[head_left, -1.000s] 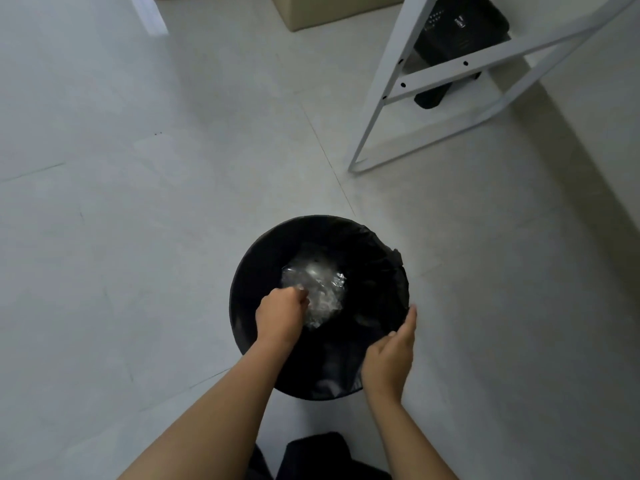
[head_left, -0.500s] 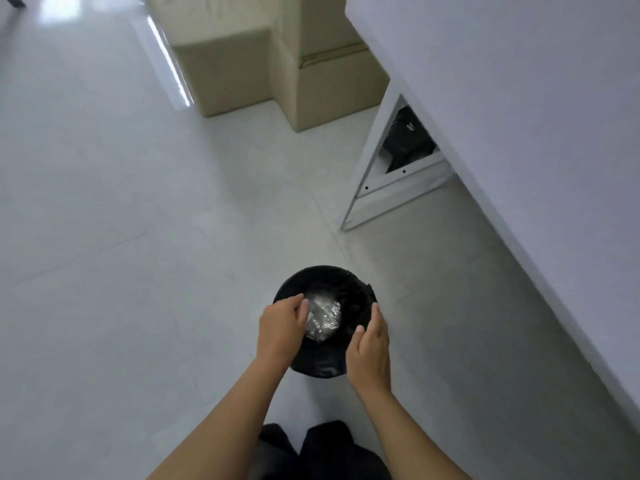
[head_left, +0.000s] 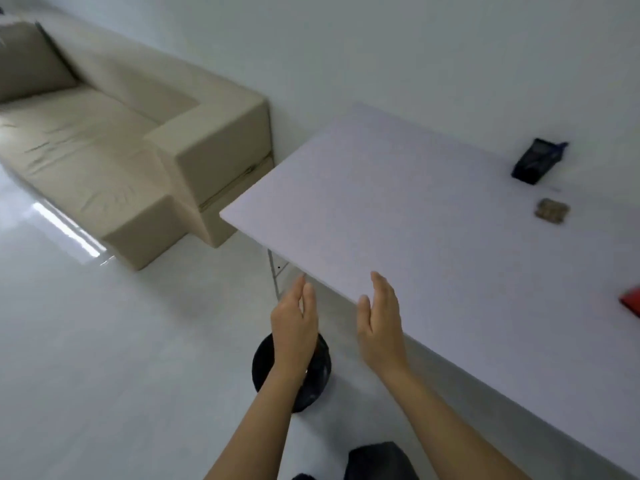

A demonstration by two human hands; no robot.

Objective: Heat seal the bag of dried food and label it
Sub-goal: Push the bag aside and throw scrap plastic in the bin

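A: From the head camera, where are the hands?

B: Both are raised in front of the person, palms turned roughly toward each other and a little apart. The left hand point(head_left: 294, 323) has its fingers straight and close together, gripping nothing. The right hand point(head_left: 380, 323) is the same, fingers straight, thumb slightly out, touching nothing that I can see.

A: What lies behind them?

B: The left hand and forearm cross in front of a black-lined bin point(head_left: 319, 375) standing on the pale floor point(head_left: 104, 341), near the table's edge. The right hand overlaps the near edge of the white table point(head_left: 433, 230); whether it touches the top, I cannot tell.

A: And the bag?

B: A small brownish packet point(head_left: 553, 211) lies flat on the table toward the far right, well apart from both hands. It is too blurred to make out its contents. Just beyond it sits a dark device point(head_left: 538, 161), close to the wall point(head_left: 381, 46).

A: Anything else?

B: A red object point(head_left: 632, 301) is cut off by the right edge, on the table. A beige sofa point(head_left: 121, 140) with a cushion point(head_left: 27, 60) stands left of the table, its arm near the table's far corner.
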